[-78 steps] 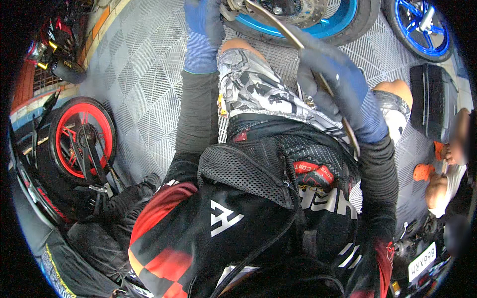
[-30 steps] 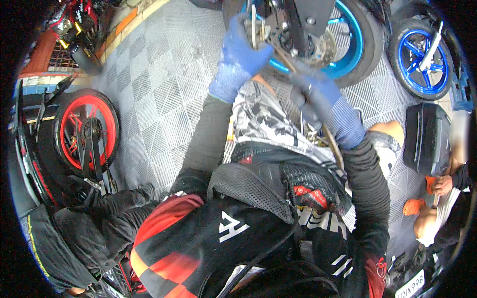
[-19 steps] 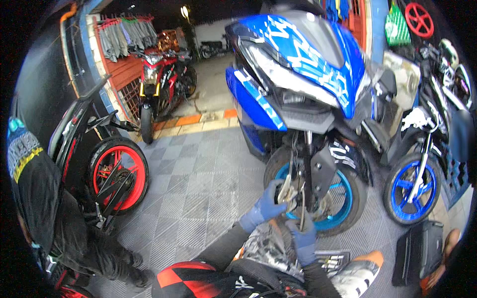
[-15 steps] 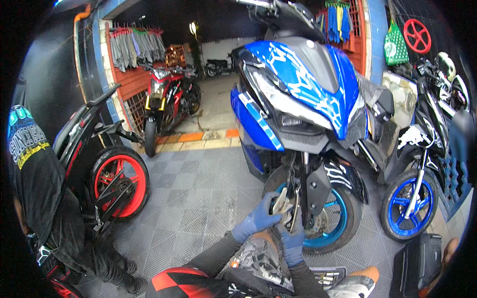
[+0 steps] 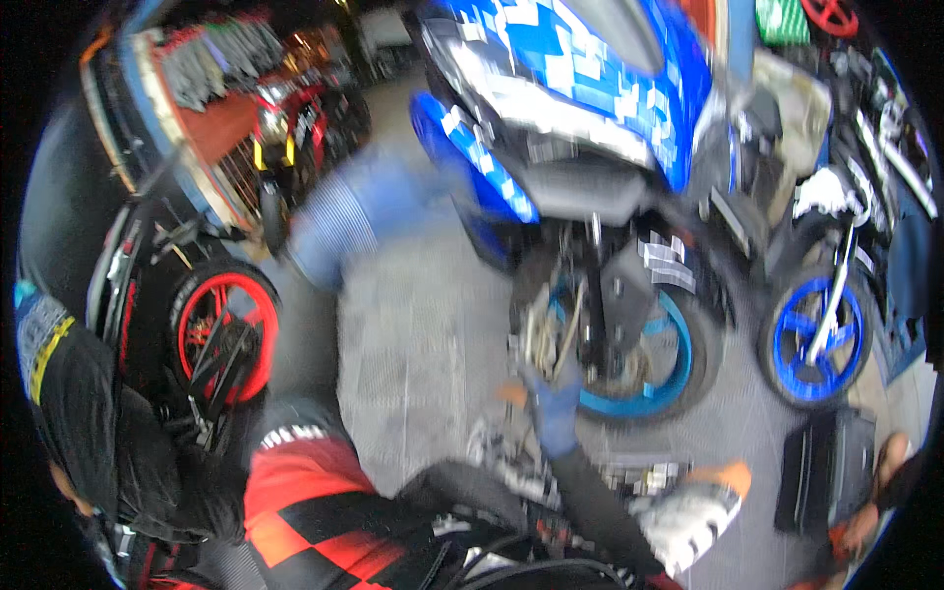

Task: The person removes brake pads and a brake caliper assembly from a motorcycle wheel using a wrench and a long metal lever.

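Blurred by motion, my left hand (image 5: 379,208) in its blue glove is raised in front of the left side of the blue scooter (image 5: 580,79). Its fingers are smeared, and whether it holds anything cannot be told. Low beside the scooter's front wheel (image 5: 678,354), my right hand (image 5: 556,408), gloved in blue too, closes round the lower end of a metal part that looks like the brake caliper (image 5: 543,339). The glove hides part of it. That wheel has a teal rim and a dark fork leg (image 5: 596,305).
An open tool tray (image 5: 639,474) lies on the floor by my shoe (image 5: 693,511). To the right stand a black case (image 5: 826,462) and a blue-wheeled motorbike (image 5: 818,339). A person in black (image 5: 88,413) and a red-wheeled motorbike (image 5: 228,334) are at left; a red motorbike (image 5: 295,128) is farther back.
My left hand has left the metal part by the wheel and swung up and to the left. The right hand stays low at that part. The whole view has shifted and blurred.
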A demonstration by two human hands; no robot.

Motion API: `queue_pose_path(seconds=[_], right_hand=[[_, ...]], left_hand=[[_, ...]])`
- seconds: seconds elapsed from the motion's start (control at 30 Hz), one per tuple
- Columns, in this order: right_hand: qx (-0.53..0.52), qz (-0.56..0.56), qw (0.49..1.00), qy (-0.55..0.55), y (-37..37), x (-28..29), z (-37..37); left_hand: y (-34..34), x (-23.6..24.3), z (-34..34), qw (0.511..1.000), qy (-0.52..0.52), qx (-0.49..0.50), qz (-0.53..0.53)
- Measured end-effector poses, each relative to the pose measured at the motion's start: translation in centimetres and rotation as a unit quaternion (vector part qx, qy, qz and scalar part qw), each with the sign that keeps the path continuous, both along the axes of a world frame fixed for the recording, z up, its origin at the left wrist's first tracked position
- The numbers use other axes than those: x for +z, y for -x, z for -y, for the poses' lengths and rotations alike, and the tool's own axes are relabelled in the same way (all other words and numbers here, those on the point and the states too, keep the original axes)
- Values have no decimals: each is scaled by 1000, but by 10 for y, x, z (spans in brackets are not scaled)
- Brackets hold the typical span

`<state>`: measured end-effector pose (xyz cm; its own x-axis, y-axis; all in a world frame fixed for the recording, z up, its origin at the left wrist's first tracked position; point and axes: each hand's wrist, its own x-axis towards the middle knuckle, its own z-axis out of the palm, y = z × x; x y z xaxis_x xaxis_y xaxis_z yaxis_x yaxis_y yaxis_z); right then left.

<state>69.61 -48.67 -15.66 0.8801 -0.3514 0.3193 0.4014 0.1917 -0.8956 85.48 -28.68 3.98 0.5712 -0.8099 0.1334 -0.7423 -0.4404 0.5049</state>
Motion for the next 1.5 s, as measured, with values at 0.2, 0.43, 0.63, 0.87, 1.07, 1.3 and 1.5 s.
queue_pose_path(seconds=[0.2, 0.43, 0.63, 0.87, 1.07, 1.3, 1.5], right_hand=[[1, -70, 997, 19, -18, 0, 7], [22, -114, 991, -67, -18, -22, 0], [-4, -142, 988, -63, -19, -31, -7], [-65, -123, 986, 88, -26, -57, -9], [-32, -93, 995, -30, -25, -41, -17], [-35, -118, 992, -4, -24, -44, -14], [29, -152, 987, -38, -32, -46, 1]], left_hand=[[-77, 38, -34, 985, -102, 82, 115], [-98, 31, -67, 973, -133, 129, 139], [-104, 20, -87, 970, -139, 154, 129], [-111, 17, -102, 967, -145, 166, 125], [-111, 11, -116, 967, -147, 173, 112], [-113, 1, -128, 966, -151, 186, 95], [-96, 8, -135, 966, -149, 195, 78]])
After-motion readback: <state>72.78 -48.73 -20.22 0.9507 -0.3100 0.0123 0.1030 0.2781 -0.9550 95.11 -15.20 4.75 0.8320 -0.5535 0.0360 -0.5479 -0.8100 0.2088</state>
